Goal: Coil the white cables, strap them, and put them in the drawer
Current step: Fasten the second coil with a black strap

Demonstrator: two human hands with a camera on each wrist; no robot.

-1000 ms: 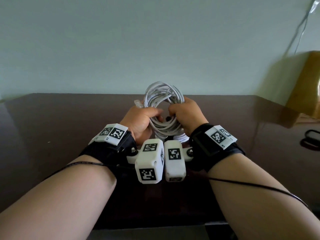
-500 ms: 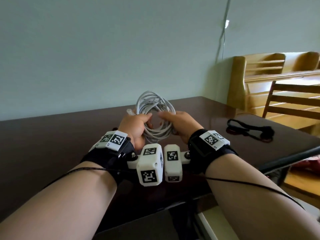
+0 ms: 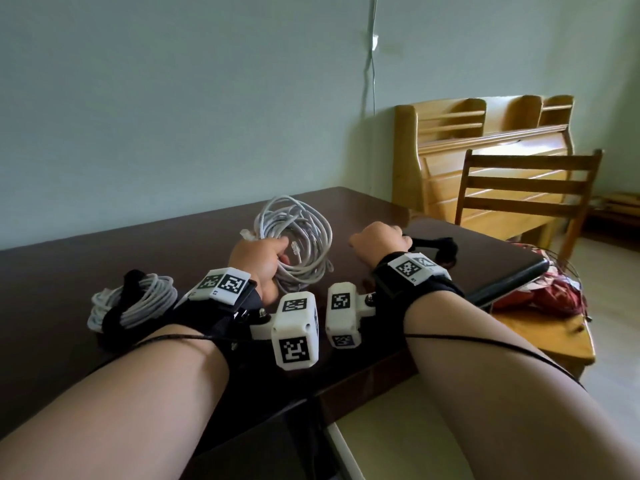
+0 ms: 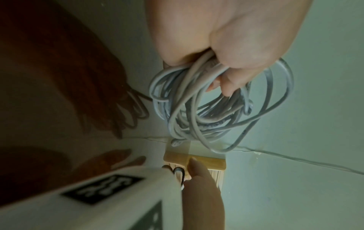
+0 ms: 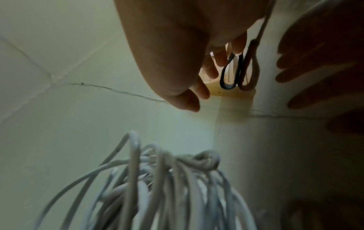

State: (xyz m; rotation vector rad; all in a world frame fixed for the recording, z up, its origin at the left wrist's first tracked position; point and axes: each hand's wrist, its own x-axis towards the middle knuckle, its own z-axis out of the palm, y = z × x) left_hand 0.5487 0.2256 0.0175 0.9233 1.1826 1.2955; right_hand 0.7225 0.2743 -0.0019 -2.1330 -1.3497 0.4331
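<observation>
My left hand (image 3: 259,261) grips a loose coil of white cable (image 3: 298,237) by its near side and holds it upright just above the dark table (image 3: 104,254). The left wrist view shows the fingers (image 4: 222,62) curled round the bundled strands (image 4: 206,112). Off the coil, my right hand (image 3: 377,237) hovers at a black strap (image 3: 438,245) lying near the table's right edge. Seen from the right wrist, its fingers (image 5: 197,77) are loosely bent just short of the strap loop (image 5: 239,66), holding nothing. The coil (image 5: 167,186) fills the bottom of that view.
A second white cable coil (image 3: 131,303), bound with black straps, lies on the table to the left of my left wrist. A wooden chair (image 3: 519,188) with a red bundle (image 3: 547,296) on its seat stands at the table's right side, a wooden cabinet (image 3: 450,133) behind it.
My right hand let go of the coil and moved right to the black strap. My left hand kept the coil. The head view swung right and down, so the strapped coil came into sight.
</observation>
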